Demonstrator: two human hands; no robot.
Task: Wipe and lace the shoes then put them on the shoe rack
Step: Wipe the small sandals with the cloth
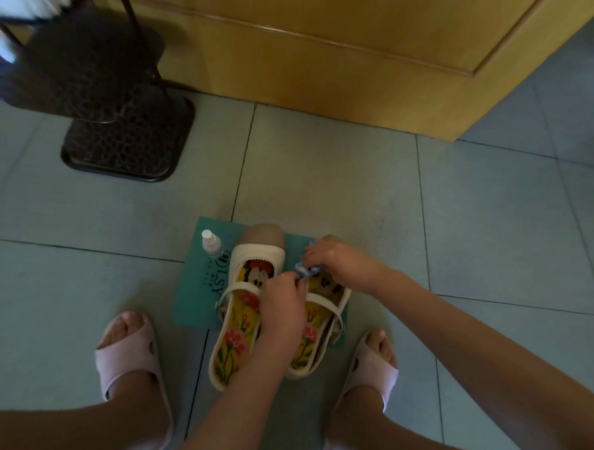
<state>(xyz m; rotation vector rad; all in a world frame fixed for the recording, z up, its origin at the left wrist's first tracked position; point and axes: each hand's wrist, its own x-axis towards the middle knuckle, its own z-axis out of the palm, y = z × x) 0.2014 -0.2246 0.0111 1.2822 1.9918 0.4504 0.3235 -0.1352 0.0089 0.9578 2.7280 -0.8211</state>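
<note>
- White shoes sit side by side on a teal mat on the floor, with a spray bottle beside them
- The left hand and right hand each have a pinching grip on the blue-and-white cloth
- Wiping seems under way; fastening and the shoe rack are still to come

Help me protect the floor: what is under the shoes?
A teal mat lies under the fronts of the shoes; their heels rest on tile. The mat's middle is hidden.
</note>
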